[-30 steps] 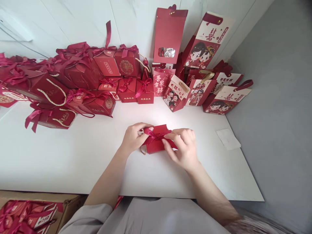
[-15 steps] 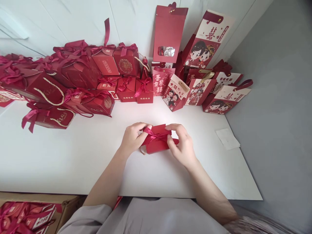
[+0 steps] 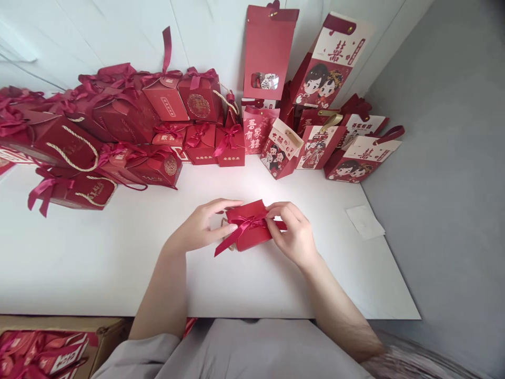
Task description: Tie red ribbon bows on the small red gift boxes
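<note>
Red box (image 3: pixel 252 239) lies flat mid-table (image 3: pixel 118 263), in front of me. L hand (image 3: pixel 199 229) grips its left end; R hand (image 3: pixel 294 237) pinches ribbon (image 3: pixel 235 232) by knot. I'd say: even tension, box pinned flat.

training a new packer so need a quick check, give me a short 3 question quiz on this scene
1. True or false: the left hand and the right hand both touch the red box.
2. Where does the paper slip lie? A) under the left hand B) on the table, right of the red box C) on top of the red box
3. Fill in: the loose end of the ribbon trails toward the person's ___ hand.
Key: 1 true; 2 B; 3 left.
</note>
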`<state>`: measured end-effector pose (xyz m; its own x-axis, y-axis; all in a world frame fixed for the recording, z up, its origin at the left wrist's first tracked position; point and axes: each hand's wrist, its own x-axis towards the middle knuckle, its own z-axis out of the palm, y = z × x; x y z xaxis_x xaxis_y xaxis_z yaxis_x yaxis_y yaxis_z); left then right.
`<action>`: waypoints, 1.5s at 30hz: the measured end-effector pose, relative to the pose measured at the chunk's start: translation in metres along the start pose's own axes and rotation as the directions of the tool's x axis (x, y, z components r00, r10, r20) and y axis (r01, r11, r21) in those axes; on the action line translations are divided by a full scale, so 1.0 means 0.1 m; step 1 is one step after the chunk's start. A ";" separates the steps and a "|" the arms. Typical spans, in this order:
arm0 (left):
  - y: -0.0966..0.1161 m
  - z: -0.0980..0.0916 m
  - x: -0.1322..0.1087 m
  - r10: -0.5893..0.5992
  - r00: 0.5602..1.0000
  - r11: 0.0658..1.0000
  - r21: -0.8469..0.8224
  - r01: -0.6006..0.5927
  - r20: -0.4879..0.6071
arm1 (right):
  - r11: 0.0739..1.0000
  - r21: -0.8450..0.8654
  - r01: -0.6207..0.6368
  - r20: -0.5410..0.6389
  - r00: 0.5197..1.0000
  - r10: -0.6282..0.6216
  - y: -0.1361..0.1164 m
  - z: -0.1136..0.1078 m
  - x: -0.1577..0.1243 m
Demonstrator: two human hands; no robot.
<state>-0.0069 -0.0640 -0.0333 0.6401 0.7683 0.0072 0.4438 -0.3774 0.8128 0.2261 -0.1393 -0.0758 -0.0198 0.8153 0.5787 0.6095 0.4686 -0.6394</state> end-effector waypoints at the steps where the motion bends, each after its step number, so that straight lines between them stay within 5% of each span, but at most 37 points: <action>1: 0.02 -0.06 -0.03 0.023 0.999 1.000 -0.004 -0.023 -0.023 | 1.000 0.021 -0.011 -0.004 1.000 0.011 -0.01 0.00 0.00; 5: 0.14 -0.10 -0.11 0.097 0.975 0.992 0.103 -0.078 -0.200 | 0.994 0.066 -0.085 -0.035 0.996 0.088 -0.04 0.03 0.00; 12: 0.25 0.25 -0.06 0.074 0.984 0.955 0.295 -0.022 -0.164 | 0.970 0.142 -0.199 -0.010 0.979 0.202 -0.07 0.05 0.03; 21: 0.19 0.27 -0.04 0.025 0.982 0.973 0.230 0.018 -0.186 | 0.974 0.111 -0.195 0.054 0.980 0.190 -0.06 0.04 0.04; 30: 0.11 0.28 -0.05 0.376 0.907 0.840 0.483 -0.246 -0.191 | 0.982 0.031 -0.185 0.016 0.983 0.185 -0.02 0.08 0.02; 40: 0.09 0.23 -0.06 0.389 0.908 0.810 0.527 -0.257 -0.155 | 0.980 -0.010 -0.201 -0.021 0.979 0.201 -0.04 0.10 -0.03; 45: 0.05 0.21 -0.06 0.515 0.853 0.716 0.589 -0.376 -0.081 | 0.959 0.003 -0.283 -0.027 0.959 0.283 -0.06 0.10 -0.02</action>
<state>0.0049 -0.0813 -0.0414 0.7240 0.5031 0.4719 0.4461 -0.8633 0.2360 0.2145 -0.1402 -0.0780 0.1752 0.9049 0.3878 0.5877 0.2199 -0.7786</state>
